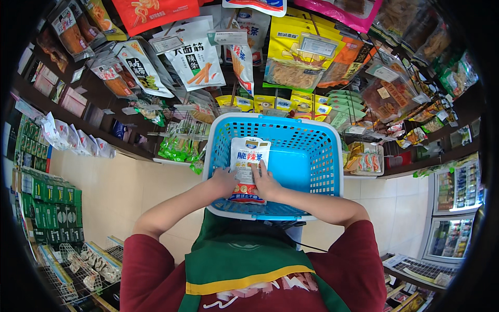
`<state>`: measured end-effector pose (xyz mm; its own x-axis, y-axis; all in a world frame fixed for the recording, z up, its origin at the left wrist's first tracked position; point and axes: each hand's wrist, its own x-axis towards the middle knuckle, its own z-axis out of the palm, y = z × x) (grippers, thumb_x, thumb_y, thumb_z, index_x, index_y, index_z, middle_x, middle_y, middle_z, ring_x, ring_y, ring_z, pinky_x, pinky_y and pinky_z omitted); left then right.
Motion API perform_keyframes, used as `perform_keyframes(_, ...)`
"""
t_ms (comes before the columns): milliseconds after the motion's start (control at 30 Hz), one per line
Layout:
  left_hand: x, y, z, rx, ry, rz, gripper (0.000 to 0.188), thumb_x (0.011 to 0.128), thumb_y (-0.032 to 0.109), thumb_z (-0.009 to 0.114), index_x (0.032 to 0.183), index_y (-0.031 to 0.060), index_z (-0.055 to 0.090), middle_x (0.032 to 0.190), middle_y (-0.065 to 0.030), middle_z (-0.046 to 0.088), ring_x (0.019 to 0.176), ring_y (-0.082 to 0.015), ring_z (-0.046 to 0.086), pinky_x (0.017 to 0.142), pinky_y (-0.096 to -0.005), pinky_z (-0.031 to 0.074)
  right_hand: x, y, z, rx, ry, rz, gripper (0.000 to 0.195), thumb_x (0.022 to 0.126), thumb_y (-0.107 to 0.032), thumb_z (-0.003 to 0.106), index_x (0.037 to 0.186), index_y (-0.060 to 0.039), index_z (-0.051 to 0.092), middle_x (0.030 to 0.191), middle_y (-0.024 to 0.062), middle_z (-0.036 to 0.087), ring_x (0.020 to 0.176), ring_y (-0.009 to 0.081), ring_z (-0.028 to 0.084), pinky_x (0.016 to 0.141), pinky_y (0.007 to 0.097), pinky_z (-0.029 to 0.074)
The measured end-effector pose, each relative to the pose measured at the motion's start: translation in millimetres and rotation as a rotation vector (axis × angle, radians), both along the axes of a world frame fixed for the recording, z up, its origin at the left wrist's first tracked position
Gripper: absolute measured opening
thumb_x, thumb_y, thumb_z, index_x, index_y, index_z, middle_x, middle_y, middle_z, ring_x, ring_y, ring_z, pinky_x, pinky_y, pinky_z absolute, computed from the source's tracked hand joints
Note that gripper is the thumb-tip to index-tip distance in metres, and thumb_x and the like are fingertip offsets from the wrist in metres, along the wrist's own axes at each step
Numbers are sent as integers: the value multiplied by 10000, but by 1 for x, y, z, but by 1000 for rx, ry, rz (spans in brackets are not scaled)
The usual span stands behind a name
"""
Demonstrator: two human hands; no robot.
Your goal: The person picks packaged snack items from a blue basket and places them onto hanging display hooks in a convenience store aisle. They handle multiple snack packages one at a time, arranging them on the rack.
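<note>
A blue plastic shopping basket with a pale rim is in front of my body. Inside, on its left side, lies a white snack pouch with a red and blue lower edge and printed writing. My left hand touches the pouch's left edge, its fingertips partly hidden. My right hand rests on the pouch's right part with its fingers spread. Whether either hand grips the pouch cannot be told. Blue basket floor shows to the right of the pouch.
Hanging snack bags, among them a yellow bag and a white bag, fill the display beyond the basket. Green boxes are stacked at left, near a wire rack. A glass-door cooler stands at right.
</note>
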<state>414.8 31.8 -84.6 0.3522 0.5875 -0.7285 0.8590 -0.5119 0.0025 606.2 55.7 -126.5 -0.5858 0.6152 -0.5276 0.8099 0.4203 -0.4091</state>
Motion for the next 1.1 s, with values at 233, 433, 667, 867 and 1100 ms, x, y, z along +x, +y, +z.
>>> perform_keyframes(233, 0, 10, -11, -76, 18, -66, 581, 845, 351, 681, 1396, 237, 533, 1483, -96, 452, 1333, -302, 482, 1001, -489, 455, -2, 8, 7, 51, 21, 25, 945, 832, -278, 747, 1533, -20, 167, 1512, 416, 135, 1251, 564, 446, 1028, 526, 457)
perform_keyframes(433, 0, 25, 25, 89, -419, 19, 455, 854, 252, 675, 1278, 114, 586, 1200, -118, 632, 1041, -321, 657, 854, -456, 541, -2, 41, 65, 462, 446, -81, 558, 852, -202, 707, 1333, -7, 502, 1445, 296, 396, 1274, 479, 473, 1031, 483, 463)
perform_keyframes(667, -7, 47, 139, 521, -1165, 132, 362, 865, 64, 658, 1225, 32, 630, 1235, -153, 650, 1133, -336, 631, 978, -419, 507, 8, 91, 187, 979, 956, -208, 331, 838, -34, 639, 1165, -1, 591, 1229, 201, 599, 1117, 399, 590, 953, 455, 490)
perform_keyframes(867, -28, 93, 246, 940, -1341, 145, 402, 871, 6, 613, 1272, 28, 614, 1307, -140, 629, 1235, -294, 590, 1062, -398, 441, -3, 155, 268, 1197, 1218, -316, 373, 823, 2, 633, 1186, 28, 552, 1147, 213, 621, 1061, 359, 618, 904, 433, 496)
perform_keyframes(1100, -52, 211, 306, 1113, -1664, 405, 561, 918, 158, 623, 1426, -7, 452, 1389, -231, 538, 1314, -305, 512, 1074, -409, 425, -39, 197, 360, 984, 1026, -562, 510, 868, -259, 665, 1244, 53, 516, 1099, 231, 663, 977, 379, 668, 844, 451, 521)
